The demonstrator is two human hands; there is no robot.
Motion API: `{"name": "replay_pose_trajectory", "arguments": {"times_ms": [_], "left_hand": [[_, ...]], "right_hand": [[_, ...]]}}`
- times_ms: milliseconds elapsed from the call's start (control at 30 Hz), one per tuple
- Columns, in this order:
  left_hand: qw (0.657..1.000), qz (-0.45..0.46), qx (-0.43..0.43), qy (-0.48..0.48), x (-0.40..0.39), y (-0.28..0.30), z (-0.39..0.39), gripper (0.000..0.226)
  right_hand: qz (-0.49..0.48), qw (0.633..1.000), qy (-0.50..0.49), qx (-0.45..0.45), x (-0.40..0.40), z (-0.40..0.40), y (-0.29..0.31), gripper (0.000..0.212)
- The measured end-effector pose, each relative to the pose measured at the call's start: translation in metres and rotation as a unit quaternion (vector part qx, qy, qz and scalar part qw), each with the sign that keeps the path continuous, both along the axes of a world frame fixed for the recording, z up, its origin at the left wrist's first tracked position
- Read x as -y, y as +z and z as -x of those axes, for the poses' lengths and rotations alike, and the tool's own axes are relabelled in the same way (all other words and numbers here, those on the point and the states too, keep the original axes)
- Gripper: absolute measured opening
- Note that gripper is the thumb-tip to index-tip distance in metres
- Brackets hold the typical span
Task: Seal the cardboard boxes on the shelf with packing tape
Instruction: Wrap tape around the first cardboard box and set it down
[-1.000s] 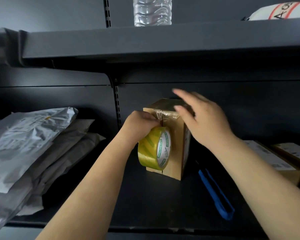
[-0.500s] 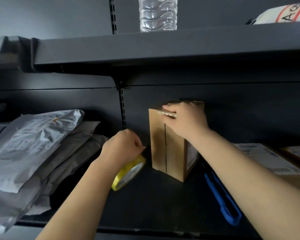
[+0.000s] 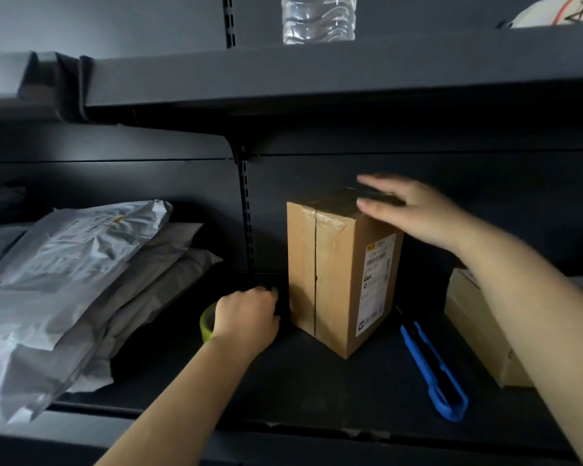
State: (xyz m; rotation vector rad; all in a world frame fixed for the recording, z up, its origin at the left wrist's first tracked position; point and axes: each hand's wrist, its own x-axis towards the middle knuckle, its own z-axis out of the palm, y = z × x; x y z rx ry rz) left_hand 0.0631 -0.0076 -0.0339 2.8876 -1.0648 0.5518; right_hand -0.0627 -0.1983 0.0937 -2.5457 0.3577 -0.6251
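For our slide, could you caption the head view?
Right hand smooths tape atop the upright box; left hand rests on the tape roll.

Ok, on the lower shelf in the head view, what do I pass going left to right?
Grey mailer bags → yellow tape roll → left hand on it → upright cardboard box → blue cutter → second cardboard box at the right edge.
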Motion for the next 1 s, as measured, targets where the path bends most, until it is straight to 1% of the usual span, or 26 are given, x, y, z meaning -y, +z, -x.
{"name": "replay_pose_trajectory", "arguments": {"times_ms": [33, 67, 100, 133, 167, 200, 233, 267, 300, 333, 367, 400, 433, 467, 567, 633, 667, 700, 733, 767, 800, 833, 867, 900, 967, 1000], "left_hand": [[1.0, 0.015, -0.001, -0.003, -0.003, 0.004, 0.003, 0.042], [0.999, 0.05, 0.006, -0.007, -0.007, 0.01, 0.005, 0.042], [0.992, 0.123, 0.023, -0.015, -0.01, 0.017, 0.007, 0.041], [0.973, 0.226, 0.039, -0.026, -0.014, 0.025, 0.011, 0.038], [0.939, 0.34, 0.027, -0.042, -0.018, 0.036, 0.017, 0.035], [0.888, 0.452, -0.006, -0.081, -0.019, 0.05, 0.023, 0.034], [0.84, 0.526, -0.035, -0.129, -0.017, 0.065, 0.029, 0.036], [0.816, 0.551, -0.05, -0.169, -0.01, 0.08, 0.036, 0.039], [0.818, 0.536, -0.05, -0.203, 0.0, 0.092, 0.043, 0.041], [0.84, 0.491, -0.036, -0.23, 0.011, 0.101, 0.049, 0.042], [0.864, 0.435, -0.024, -0.252, 0.021, 0.106, 0.054, 0.042], [0.88, 0.39, -0.026, -0.272, 0.03, 0.106, 0.057, 0.039], [0.884, 0.369, -0.041, -0.284, 0.035, 0.103, 0.057, 0.038], [0.88, 0.37, -0.062, -0.291, 0.038, 0.099, 0.054, 0.037], [0.861, 0.404, -0.082, -0.297, 0.037, 0.085, 0.042, 0.035], [0.842, 0.443, -0.101, -0.292, 0.036, 0.08, 0.038, 0.028], [0.825, 0.473, -0.127, -0.283, 0.037, 0.079, 0.037, 0.026], [0.805, 0.502, -0.159, -0.274, 0.037, 0.077, 0.038, 0.025], [0.783, 0.528, -0.194, -0.265, 0.039, 0.074, 0.041, 0.023], [0.761, 0.552, -0.225, -0.256, 0.04, 0.068, 0.044, 0.024], [0.746, 0.565, -0.247, -0.252, 0.042, 0.062, 0.048, 0.029], [0.735, 0.569, -0.268, -0.254, 0.043, 0.054, 0.053, 0.039], [0.722, 0.57, -0.296, -0.257, 0.044, 0.044, 0.058, 0.051], [0.709, 0.57, -0.327, -0.256, 0.045, 0.034, 0.063, 0.06], [0.691, 0.567, -0.386, -0.23, 0.042, 0.011, 0.068, 0.065], [0.687, 0.56, -0.415, -0.206, 0.04, 0.003, 0.069, 0.063]], "right_hand": [[0.002, 1.0, 0.011, -0.024, 0.001, 0.001, -0.004, 0.076], [0.009, 0.999, 0.013, -0.029, 0.001, 0.001, -0.007, 0.079], [0.024, 0.999, 0.005, -0.021, 0.0, 0.002, -0.01, 0.08], [0.049, 0.999, -0.016, -0.011, -0.002, 0.003, -0.012, 0.082], [0.09, 0.995, -0.047, -0.008, -0.005, 0.005, -0.013, 0.085], [0.142, 0.986, -0.084, -0.014, -0.009, 0.006, -0.015, 0.088], [0.198, 0.973, -0.118, -0.022, -0.015, 0.006, -0.015, 0.09], [0.247, 0.958, -0.143, -0.023, -0.022, 0.006, -0.014, 0.089], [0.28, 0.948, -0.151, -0.015, -0.029, 0.005, -0.013, 0.083], [0.291, 0.947, -0.138, 0.0, -0.035, 0.005, -0.012, 0.072], [0.286, 0.952, -0.105, 0.017, -0.039, 0.005, -0.011, 0.06], [0.274, 0.959, -0.065, 0.03, -0.041, 0.006, -0.01, 0.05], [0.259, 0.964, -0.033, 0.042, -0.041, 0.008, -0.012, 0.045], [0.248, 0.967, -0.016, 0.054, -0.04, 0.01, -0.014, 0.043], [0.231, 0.97, -0.003, 0.074, -0.03, 0.012, -0.018, 0.045], [0.178, 0.98, -0.031, 0.087, -0.016, 0.013, -0.02, 0.052], [0.122, 0.983, -0.061, 0.125, -0.007, 0.014, -0.024, 0.055], [0.04, 0.98, -0.082, 0.179, 0.0, 0.016, -0.03, 0.056], [-0.067, 0.969, -0.078, 0.225, 0.004, 0.018, -0.039, 0.053], [-0.187, 0.95, -0.048, 0.244, 0.003, 0.019, -0.051, 0.049], [-0.296, 0.925, -0.006, 0.238, -0.002, 0.018, -0.067, 0.04], [-0.366, 0.903, 0.019, 0.226, -0.007, 0.017, -0.085, 0.031], [-0.397, 0.894, 0.02, 0.205, -0.012, 0.017, -0.102, 0.027], [-0.412, 0.894, 0.011, 0.174, -0.014, 0.019, -0.117, 0.032], [-0.42, 0.9, 0.004, 0.113, -0.015, 0.025, -0.135, 0.049], [-0.417, 0.905, 0.006, 0.078, -0.013, 0.027, -0.138, 0.05]]}}
